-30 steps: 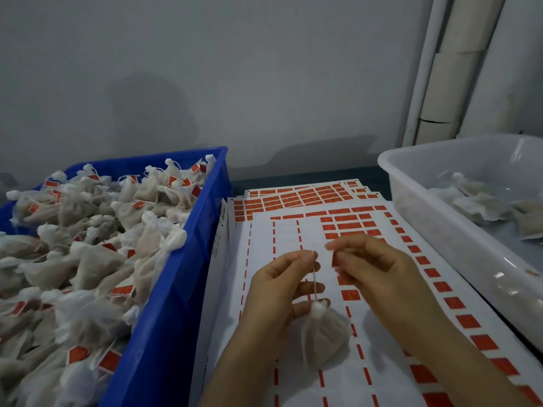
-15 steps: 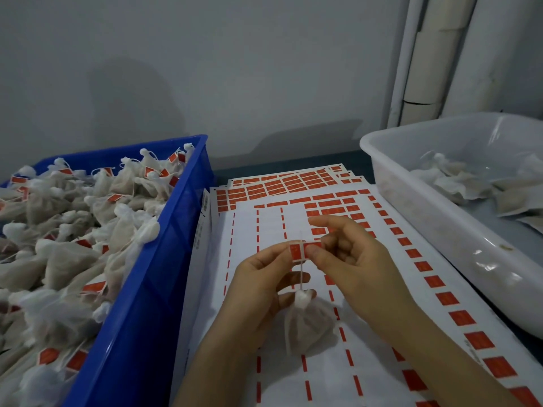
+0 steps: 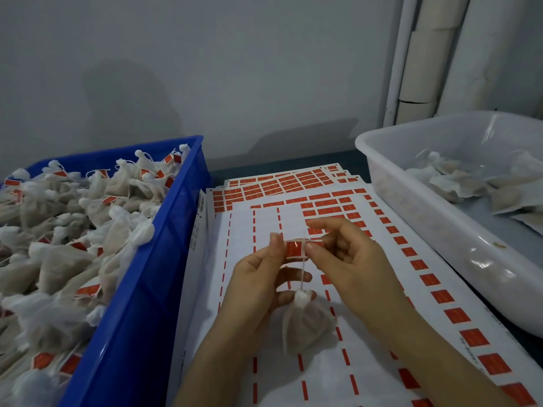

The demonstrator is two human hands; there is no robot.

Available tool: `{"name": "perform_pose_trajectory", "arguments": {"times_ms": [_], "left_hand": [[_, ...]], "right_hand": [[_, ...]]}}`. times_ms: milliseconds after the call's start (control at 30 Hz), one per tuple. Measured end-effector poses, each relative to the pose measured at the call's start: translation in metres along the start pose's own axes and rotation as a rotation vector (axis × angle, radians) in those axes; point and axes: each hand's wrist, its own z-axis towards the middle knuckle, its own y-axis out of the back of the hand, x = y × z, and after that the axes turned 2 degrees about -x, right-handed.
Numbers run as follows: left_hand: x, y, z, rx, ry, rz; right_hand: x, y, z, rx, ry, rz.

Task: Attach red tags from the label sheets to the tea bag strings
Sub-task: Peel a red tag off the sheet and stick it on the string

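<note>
Red rectangular paper tag [image 3: 294, 249] at centre, laid against the thin white string [image 3: 302, 273] of a white mesh tea bag [image 3: 305, 326] hanging at 6 o'clock; left hand [image 3: 258, 284] and right hand [image 3: 352, 259] each pinch one end. Blue plastic crate [image 3: 141, 304], 9 o'clock, holds many tagged bags; clear plastic tub [image 3: 426, 218], 2 o'clock, bags seemingly untagged. White label sheets [image 3: 276, 377] part stripped. Tag closure hidden by fingertips

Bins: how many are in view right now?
2. A blue bin at the left, heaped with red-tagged tea bags, and a white tub at the right holding a few pale bags. Both run past the frame edge; more could sit outside view.
</note>
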Motion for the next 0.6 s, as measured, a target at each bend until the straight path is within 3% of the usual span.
{"name": "perform_pose_trajectory", "arguments": {"times_ms": [333, 600], "left_hand": [[0.0034, -0.0049, -0.0033, -0.097, -0.254, 0.131], [0.0058, -0.0066, 0.0003, -0.155, -0.311, 0.258]], "right_hand": [[-0.0061, 0.0012, 0.0014, 0.016, -0.005, -0.203], [-0.0043, 0.0052, 0.003, -0.015, -0.039, -0.164]]}}
